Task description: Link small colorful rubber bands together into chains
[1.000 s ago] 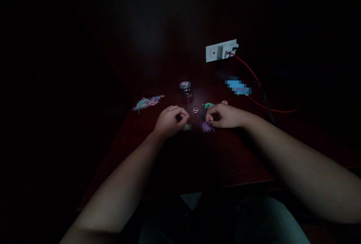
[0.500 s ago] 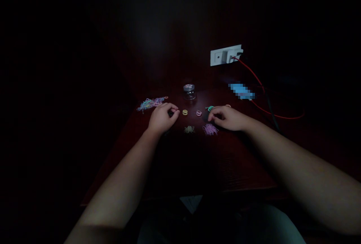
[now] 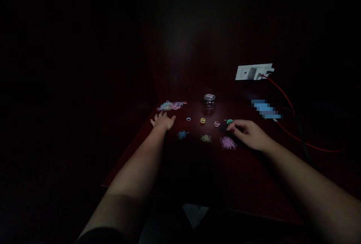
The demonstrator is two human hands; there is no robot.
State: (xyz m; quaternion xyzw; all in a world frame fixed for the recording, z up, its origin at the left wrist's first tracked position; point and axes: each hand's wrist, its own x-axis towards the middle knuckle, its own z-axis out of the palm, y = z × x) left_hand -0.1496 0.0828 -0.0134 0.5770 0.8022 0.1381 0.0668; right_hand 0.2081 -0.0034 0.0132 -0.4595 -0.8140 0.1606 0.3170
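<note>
My left hand (image 3: pixel 163 121) is open, fingers spread on the table just in front of a mixed heap of small coloured rubber bands (image 3: pixel 170 106). My right hand (image 3: pixel 248 134) has its fingers curled together beside the green bands (image 3: pixel 229 122); anything between the fingertips is hidden. Between the hands, a blue band (image 3: pixel 188 119), yellow bands (image 3: pixel 202 120) and pink bands (image 3: pixel 216 124) lie in a row. Nearer to me are a blue pile (image 3: pixel 182 135), a yellowish pile (image 3: pixel 205 138) and a purple pile (image 3: pixel 228 143) of thin bands.
A clear lidded jar (image 3: pixel 209 102) stands behind the row. At the right are a blurred-out blue object (image 3: pixel 265 109), a red cable (image 3: pixel 284 91) and a white wall socket (image 3: pixel 244 72) with a plug. The dark red table's (image 3: pixel 191 176) surroundings are very dim.
My left hand has opened from a curled shape and moved away from the row, uncovering the blue band and blue pile. My right hand stays curled by the green bands. The view has shifted.
</note>
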